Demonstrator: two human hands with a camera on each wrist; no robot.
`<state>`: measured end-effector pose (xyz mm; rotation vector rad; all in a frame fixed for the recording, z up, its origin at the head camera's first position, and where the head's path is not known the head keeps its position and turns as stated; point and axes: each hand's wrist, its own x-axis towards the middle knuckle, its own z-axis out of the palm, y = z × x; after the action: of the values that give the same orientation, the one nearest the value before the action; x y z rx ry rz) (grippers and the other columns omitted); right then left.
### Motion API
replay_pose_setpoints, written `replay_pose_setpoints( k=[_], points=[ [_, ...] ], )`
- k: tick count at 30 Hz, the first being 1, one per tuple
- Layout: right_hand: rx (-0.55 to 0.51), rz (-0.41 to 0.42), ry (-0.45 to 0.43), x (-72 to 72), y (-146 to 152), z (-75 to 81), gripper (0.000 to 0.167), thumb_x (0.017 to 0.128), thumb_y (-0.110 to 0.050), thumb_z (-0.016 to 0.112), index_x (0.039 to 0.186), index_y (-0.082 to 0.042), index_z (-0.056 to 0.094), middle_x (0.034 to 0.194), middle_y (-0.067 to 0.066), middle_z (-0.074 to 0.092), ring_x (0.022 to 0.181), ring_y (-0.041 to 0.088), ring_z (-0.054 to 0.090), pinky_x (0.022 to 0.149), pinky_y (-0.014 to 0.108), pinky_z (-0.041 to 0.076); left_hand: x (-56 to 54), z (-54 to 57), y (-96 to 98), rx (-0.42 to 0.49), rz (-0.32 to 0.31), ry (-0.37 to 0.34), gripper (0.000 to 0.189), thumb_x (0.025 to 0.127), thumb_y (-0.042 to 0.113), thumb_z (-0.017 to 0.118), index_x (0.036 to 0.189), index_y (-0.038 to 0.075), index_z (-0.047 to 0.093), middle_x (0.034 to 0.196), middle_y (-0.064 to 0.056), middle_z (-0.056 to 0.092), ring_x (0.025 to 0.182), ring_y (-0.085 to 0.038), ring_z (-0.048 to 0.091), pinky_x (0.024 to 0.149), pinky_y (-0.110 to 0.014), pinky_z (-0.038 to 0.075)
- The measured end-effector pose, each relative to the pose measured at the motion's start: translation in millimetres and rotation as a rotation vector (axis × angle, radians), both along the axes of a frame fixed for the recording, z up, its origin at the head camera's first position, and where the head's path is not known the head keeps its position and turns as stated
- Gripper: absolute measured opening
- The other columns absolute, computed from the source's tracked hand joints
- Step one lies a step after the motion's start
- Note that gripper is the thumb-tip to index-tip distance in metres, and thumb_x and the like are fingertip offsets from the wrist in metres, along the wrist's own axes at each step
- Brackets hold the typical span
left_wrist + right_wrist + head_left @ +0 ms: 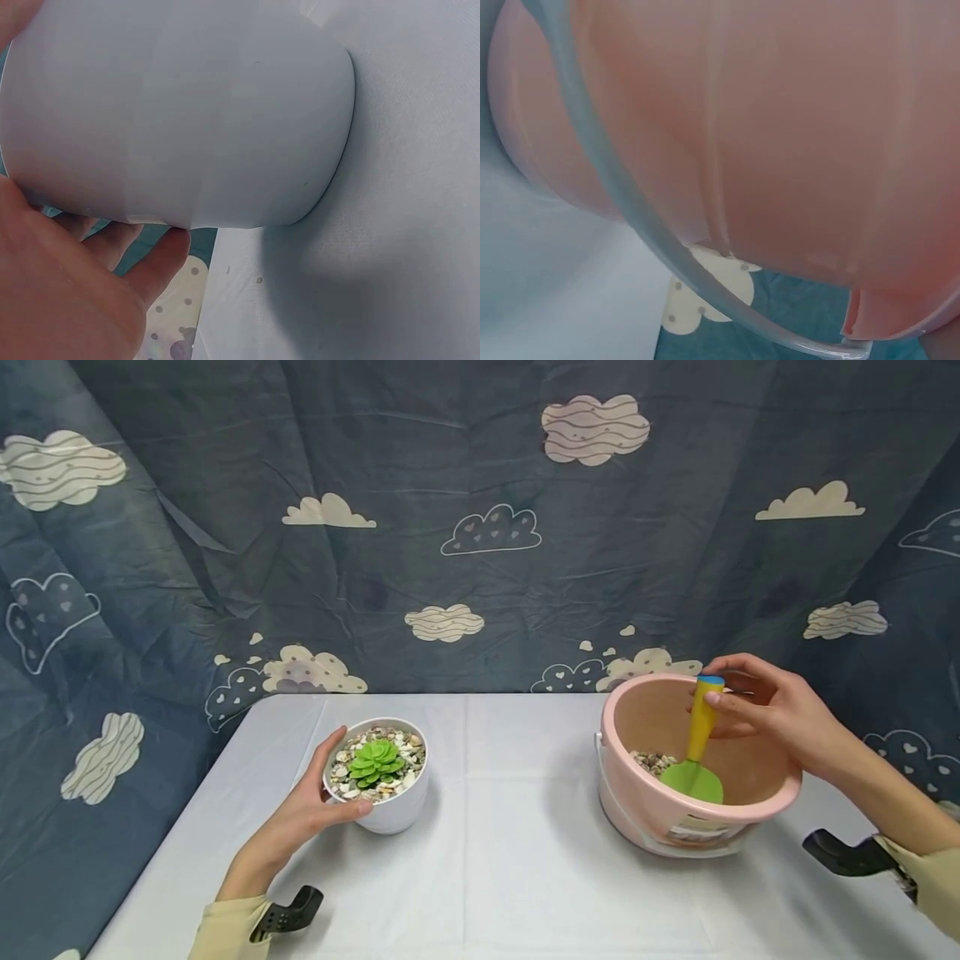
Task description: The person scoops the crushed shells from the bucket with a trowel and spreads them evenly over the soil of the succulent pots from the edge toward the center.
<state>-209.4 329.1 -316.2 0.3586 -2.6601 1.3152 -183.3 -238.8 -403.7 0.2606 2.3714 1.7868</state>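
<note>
My left hand (311,802) grips a white flower pot (397,814) from its left side, thumb at the front rim and fingers round the far side. In the pot a green succulent (377,763) sits among small pale pebbles (405,747). The left wrist view shows the pot's smooth wall (187,112) close up. Over the pink bucket (637,810), my right hand (783,710) holds a toy trowel by its yellow handle (702,722), which has a blue end. The trowel's green blade (693,782) points down inside the bucket beside some gravel (652,762).
A white cloth covers the table (510,868). Behind it hangs a dark curtain (420,452) with cloud prints. The bucket's pale handle (637,210) hangs down against its outside. Table space separates pot and bucket.
</note>
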Motion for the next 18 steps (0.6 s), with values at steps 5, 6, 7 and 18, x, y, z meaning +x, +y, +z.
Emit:
replay_pose_setpoints(
  k=[5,6,7,18],
  points=[
    [-0.006,-0.004,-0.091,-8.9,-1.3,2.0,0.037,0.096,-0.024,0.065,0.128,-0.011,0.053,0.106,-0.006,0.068,0.096,0.004,0.064,0.075,0.024,0.055,0.1,-1.0,-0.1,-0.005,0.006,0.001,0.11,0.079,0.018,0.081,0.159,0.026,0.007,0.163,-0.011,-0.002,0.146,-0.041,0.001,0.111,-0.065,0.008],
    [-0.007,0.003,-0.098,-10.7,-1.3,2.1,0.037,0.097,-0.024,0.065,0.129,-0.011,0.053,0.106,-0.005,0.068,0.096,0.006,0.064,0.075,0.024,0.055,0.0,-1.5,-0.2,0.0,0.006,0.002,0.11,0.079,0.017,0.081,0.159,0.026,0.007,0.163,-0.012,-0.001,0.146,-0.041,0.001,0.112,-0.065,0.008],
    [-0.015,0.006,-0.107,-12.4,-1.5,1.9,0.037,0.097,-0.025,0.065,0.129,-0.011,0.053,0.105,-0.004,0.068,0.095,0.006,0.064,0.075,0.025,0.056,0.0,-2.0,-0.1,0.003,0.006,0.003,0.11,0.079,0.017,0.081,0.159,0.026,0.007,0.163,-0.012,-0.001,0.146,-0.041,0.002,0.112,-0.065,0.009],
    [0.009,-0.046,-0.073,-13.8,-3.1,-1.3,0.042,0.092,-0.03,0.07,0.126,-0.006,0.062,0.104,-0.008,0.068,0.09,0.007,0.067,0.074,0.026,0.057,-0.8,-2.5,0.0,0.006,0.001,0.008,0.109,0.079,0.018,0.081,0.159,0.027,0.007,0.162,-0.012,-0.001,0.146,-0.041,0.002,0.112,-0.064,0.01]
  ],
)
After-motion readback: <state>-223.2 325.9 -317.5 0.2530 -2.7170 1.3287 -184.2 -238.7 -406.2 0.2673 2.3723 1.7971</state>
